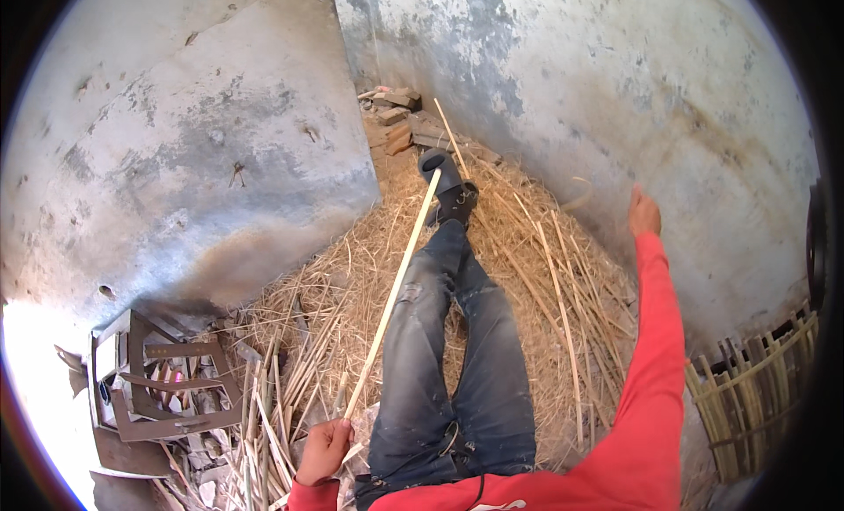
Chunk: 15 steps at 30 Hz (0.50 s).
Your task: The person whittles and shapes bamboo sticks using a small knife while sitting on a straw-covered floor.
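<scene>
My left hand (325, 448) is closed around the lower end of a long pale bamboo strip (396, 287). The strip slants up beside my left leg, and its far end lies at my dark shoe (441, 166). My right arm, in a red sleeve, is stretched out to the right. At its end my right hand (644, 214) is closed in front of the wall; what its fingers hold, if anything, is hidden. A thin pale curl (578, 195) shows just left of that hand. My legs are stretched forward and crossed at the ankles.
Straw-like shavings (352, 274) cover the floor. Bamboo strips lie in piles at left (264, 414) and right (563, 309). A broken dark frame (132, 379) stands at left, bricks (396, 115) in the far corner, a woven slat basket (747, 405) at right. Stained walls (563, 72) close in ahead.
</scene>
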Each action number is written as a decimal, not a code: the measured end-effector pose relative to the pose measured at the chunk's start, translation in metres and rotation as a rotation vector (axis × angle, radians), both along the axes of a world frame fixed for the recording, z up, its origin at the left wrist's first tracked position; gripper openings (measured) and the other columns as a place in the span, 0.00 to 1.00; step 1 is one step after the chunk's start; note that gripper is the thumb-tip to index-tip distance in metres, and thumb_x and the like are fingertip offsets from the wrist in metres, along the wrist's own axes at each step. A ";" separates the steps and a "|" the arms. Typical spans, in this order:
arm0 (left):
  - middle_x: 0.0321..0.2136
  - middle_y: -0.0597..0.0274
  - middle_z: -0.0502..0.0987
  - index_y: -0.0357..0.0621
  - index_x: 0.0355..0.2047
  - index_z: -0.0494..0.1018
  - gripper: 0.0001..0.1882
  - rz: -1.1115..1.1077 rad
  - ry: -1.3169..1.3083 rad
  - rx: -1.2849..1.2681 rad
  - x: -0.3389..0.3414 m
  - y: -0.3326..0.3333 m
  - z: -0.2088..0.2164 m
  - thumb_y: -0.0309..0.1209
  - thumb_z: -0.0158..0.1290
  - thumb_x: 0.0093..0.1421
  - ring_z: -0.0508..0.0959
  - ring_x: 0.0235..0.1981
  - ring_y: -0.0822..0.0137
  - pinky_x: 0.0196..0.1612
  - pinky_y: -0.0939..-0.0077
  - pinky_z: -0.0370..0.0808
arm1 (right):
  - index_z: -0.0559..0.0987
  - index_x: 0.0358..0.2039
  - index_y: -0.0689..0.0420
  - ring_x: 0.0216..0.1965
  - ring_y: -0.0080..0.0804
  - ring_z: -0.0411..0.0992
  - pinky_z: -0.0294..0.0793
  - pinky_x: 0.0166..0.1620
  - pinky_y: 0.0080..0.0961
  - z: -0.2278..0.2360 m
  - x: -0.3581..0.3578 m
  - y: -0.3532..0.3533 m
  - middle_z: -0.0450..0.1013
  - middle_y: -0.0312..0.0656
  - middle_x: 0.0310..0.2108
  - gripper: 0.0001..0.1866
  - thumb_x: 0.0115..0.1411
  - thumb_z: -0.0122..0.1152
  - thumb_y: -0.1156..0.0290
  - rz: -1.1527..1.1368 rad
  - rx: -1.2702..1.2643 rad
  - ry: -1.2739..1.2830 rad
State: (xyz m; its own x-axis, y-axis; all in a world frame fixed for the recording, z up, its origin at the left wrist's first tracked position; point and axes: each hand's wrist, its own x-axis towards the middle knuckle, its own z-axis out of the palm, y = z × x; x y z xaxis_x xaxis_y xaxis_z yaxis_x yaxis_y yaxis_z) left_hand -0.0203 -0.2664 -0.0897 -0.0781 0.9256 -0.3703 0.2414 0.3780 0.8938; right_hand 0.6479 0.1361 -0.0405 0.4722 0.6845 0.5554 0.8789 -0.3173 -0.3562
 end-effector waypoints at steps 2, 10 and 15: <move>0.15 0.74 0.67 0.41 0.26 0.74 0.22 -0.045 -0.124 0.027 0.020 0.012 0.005 0.39 0.47 0.76 0.63 0.17 0.82 0.21 0.81 0.57 | 0.81 0.28 0.67 0.27 0.57 0.77 0.70 0.35 0.52 0.002 -0.006 -0.018 0.78 0.63 0.27 0.37 0.75 0.40 0.45 0.183 0.048 -0.028; 0.17 0.76 0.64 0.40 0.36 0.77 0.16 -0.238 -0.261 0.085 0.088 0.059 0.042 0.37 0.46 0.77 0.61 0.18 0.83 0.22 0.82 0.58 | 0.72 0.24 0.63 0.24 0.25 0.56 0.57 0.28 0.36 0.010 -0.160 -0.158 0.60 0.35 0.18 0.29 0.75 0.47 0.52 0.611 0.049 0.478; 0.16 0.79 0.61 0.40 0.39 0.76 0.15 -0.293 -0.272 0.213 0.117 0.090 0.021 0.36 0.44 0.77 0.59 0.17 0.84 0.21 0.83 0.56 | 0.80 0.27 0.62 0.19 0.35 0.69 0.66 0.25 0.35 0.015 -0.228 -0.202 0.70 0.44 0.17 0.26 0.71 0.54 0.50 0.737 -0.099 0.424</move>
State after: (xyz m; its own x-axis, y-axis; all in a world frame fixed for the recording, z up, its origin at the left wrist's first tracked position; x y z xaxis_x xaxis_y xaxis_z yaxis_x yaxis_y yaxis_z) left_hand 0.0972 -0.1769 -0.0690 0.2728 0.9518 -0.1404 0.0562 0.1299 0.9899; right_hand 0.4199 -0.0663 -0.0252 0.0419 0.9342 0.3542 0.6715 0.2362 -0.7024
